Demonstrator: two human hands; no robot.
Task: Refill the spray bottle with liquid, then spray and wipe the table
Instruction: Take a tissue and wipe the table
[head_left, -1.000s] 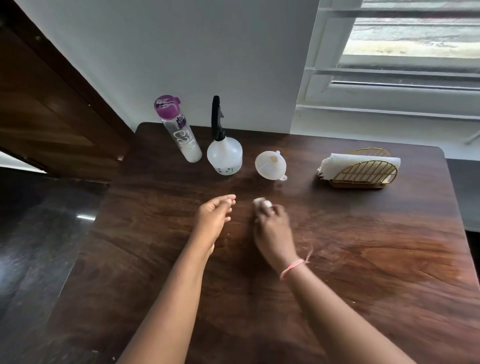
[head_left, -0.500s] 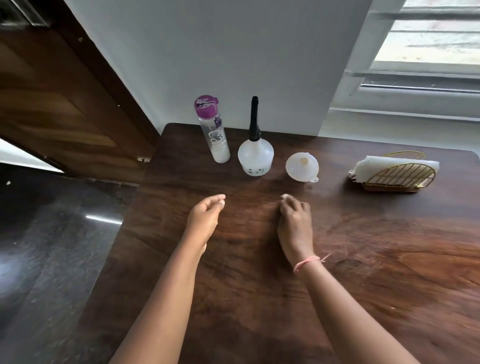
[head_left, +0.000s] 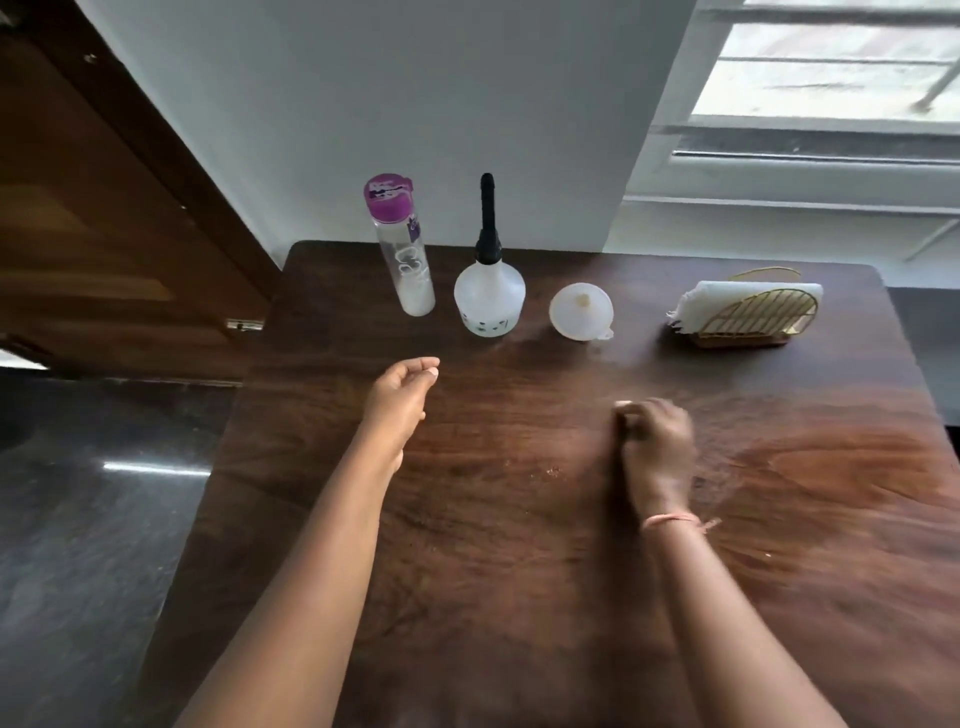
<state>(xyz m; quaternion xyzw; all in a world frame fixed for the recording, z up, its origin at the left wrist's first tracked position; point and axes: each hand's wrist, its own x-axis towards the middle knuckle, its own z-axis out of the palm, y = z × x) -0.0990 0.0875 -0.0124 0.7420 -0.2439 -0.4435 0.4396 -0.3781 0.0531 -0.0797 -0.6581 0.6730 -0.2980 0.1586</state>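
Table, of dark wood, fills most of the view and is seen from above. Along its far edge four things are lined up, left to right: a clear bottle with a purple cap, the sprayer with a black nozzle and round white body, a white funnel resting mouth up, and a gold wire holder with a folded cloth in it.

Risk, as judged from the layout: the sprayer is narrow-necked and the bottle tall and thin, so either could be tipped by a hasty reach, and liquid could be spilled if pouring is done without the funnel. The right hand is blurred, which suggests quick movement and adds to that risk.

Left hand is held just above the table with fingers loosely curled and nothing in it. The sprayer is found at about one o'clock from it, near but apart; the bottle is at twelve o'clock.

Right hand is seen low over the table with fingers bunched. Whether something small is pinched in it cannot be told. From it the sprayer lies at about eleven o'clock, well apart, and the funnel at about eleven to twelve o'clock, nearer.
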